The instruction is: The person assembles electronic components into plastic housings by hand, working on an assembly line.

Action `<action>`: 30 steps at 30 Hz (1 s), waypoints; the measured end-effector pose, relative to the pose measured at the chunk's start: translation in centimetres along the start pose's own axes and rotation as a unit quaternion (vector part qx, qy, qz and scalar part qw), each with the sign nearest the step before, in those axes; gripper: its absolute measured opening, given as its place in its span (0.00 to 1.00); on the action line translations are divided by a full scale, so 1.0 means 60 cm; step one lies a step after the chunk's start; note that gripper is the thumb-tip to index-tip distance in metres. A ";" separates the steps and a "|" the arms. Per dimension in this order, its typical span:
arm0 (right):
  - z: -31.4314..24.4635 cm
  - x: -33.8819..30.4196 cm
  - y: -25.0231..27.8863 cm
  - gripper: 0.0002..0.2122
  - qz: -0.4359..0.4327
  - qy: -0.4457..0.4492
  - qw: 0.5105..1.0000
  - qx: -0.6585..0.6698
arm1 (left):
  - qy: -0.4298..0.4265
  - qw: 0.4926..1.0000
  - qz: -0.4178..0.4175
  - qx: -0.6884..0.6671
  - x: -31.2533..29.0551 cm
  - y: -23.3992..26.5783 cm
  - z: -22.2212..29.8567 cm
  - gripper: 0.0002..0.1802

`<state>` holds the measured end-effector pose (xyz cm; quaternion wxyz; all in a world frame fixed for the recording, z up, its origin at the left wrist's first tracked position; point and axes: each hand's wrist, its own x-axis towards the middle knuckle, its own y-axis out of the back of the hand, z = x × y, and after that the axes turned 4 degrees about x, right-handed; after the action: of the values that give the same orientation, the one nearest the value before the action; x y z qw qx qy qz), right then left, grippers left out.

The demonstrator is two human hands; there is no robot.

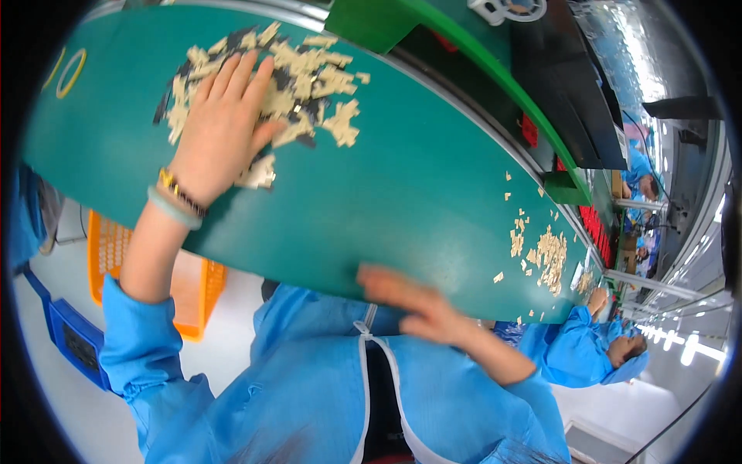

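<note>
My left hand (226,127) lies spread, palm down, on a loose heap of small cream and black flat pieces (297,73) at the far left of the green table (371,201). Its fingers are stretched out over the heap, and the pieces under the palm are hidden. A dark beaded bracelet and a pale bangle (174,207) circle that wrist. By the near table edge, in front of my body, my right hand (417,305) is smeared by motion. It seems to hold nothing, with its fingers stretched toward the left.
More cream pieces (550,259) lie scattered at the table's right end, near a co-worker in blue (576,348). Two yellow rings (71,73) rest at the far left. A green-edged rack with black bins (568,85) runs along the far side. An orange basket (104,251) stands below the table.
</note>
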<state>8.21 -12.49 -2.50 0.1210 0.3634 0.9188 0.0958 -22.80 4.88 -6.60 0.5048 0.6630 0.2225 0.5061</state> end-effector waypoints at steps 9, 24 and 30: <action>0.222 -0.300 -0.073 0.23 0.076 -0.225 0.969 -0.067 | -0.017 0.995 0.044 -0.085 0.041 -0.025 0.006 0.13; 0.113 -0.157 0.339 0.15 0.498 -0.055 0.847 -0.175 | 0.118 0.977 0.080 -0.156 0.046 0.047 0.081 0.04; 0.236 -0.086 0.501 0.17 0.540 -0.150 0.775 -0.291 | 0.258 0.912 0.025 -0.318 0.078 0.036 0.093 0.02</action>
<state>35.36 6.73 -7.28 0.2859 0.7574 0.4697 0.3522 -16.45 5.32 -2.44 0.6013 0.3192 0.1559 0.7157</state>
